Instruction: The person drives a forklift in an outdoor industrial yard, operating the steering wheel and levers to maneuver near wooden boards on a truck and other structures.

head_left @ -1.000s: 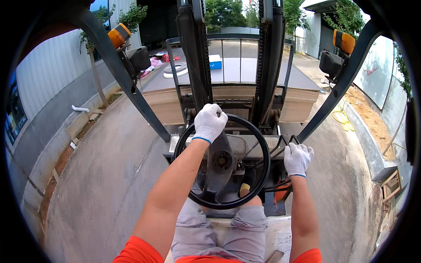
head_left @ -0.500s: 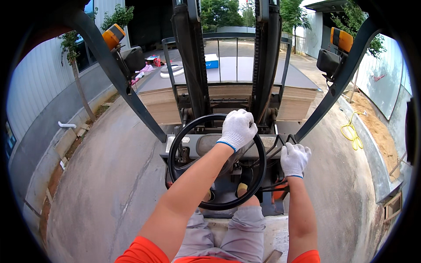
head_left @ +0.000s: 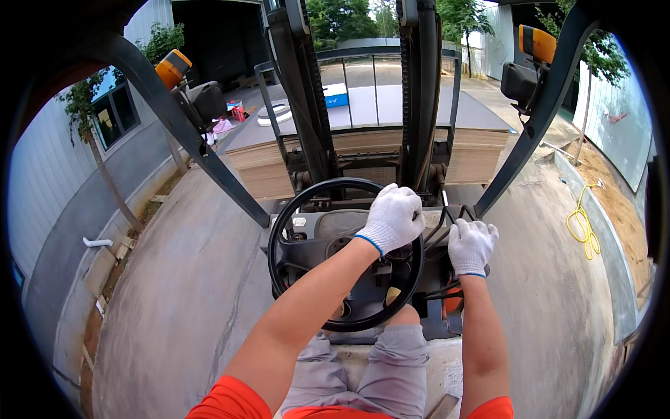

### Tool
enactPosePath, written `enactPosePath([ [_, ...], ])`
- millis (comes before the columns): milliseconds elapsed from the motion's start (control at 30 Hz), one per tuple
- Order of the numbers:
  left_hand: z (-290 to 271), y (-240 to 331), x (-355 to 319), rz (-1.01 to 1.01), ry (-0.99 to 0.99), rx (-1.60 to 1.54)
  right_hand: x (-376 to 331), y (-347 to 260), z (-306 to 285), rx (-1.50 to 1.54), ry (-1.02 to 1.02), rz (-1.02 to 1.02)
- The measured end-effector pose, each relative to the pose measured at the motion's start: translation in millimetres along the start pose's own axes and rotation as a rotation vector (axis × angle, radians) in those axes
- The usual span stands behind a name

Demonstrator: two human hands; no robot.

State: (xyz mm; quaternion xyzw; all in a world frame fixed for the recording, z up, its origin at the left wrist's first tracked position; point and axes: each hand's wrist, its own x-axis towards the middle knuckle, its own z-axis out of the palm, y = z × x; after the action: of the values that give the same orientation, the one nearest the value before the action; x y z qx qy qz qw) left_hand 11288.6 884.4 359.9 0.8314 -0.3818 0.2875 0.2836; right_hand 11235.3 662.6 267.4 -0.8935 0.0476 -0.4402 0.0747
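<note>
Gloves on both: we find our left hand (head_left: 393,216) closed on the steering wheel (head_left: 300,209) rim, right hand (head_left: 472,244) beside it gripping the control levers (head_left: 447,218).

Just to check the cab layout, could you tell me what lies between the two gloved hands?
In the head view, only the steering wheel's right rim and thin black control levers lie between the left hand and right hand.

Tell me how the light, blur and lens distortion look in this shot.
Head view: soft, even daylight with faint shadows; sharp throughout, both hands, left and right, and the wheel unblurred; fisheye bends the mast and pillars; a black ring frames the picture.
</note>
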Motion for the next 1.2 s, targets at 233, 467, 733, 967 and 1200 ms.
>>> enactPosePath([
  [233,48,-212,124,0.015,-0.001,0.019,143,-23,194,0.013,0.018,-0.014],
  [467,84,-463,258,-0.281,0.005,0.102,279,-26,401,0.001,-0.016,-0.007],
  [733,124,-762,368,-0.585,0.179,0.120,474,10,702,0.021,-0.036,-0.010],
  [967,200,-927,404,-0.391,0.395,0.303,643,40,957,-0.015,-0.101,-0.007],
  [1200,336,-973,474,-0.298,0.138,0.139,767,23,1129,0.007,-0.180,0.055],
])
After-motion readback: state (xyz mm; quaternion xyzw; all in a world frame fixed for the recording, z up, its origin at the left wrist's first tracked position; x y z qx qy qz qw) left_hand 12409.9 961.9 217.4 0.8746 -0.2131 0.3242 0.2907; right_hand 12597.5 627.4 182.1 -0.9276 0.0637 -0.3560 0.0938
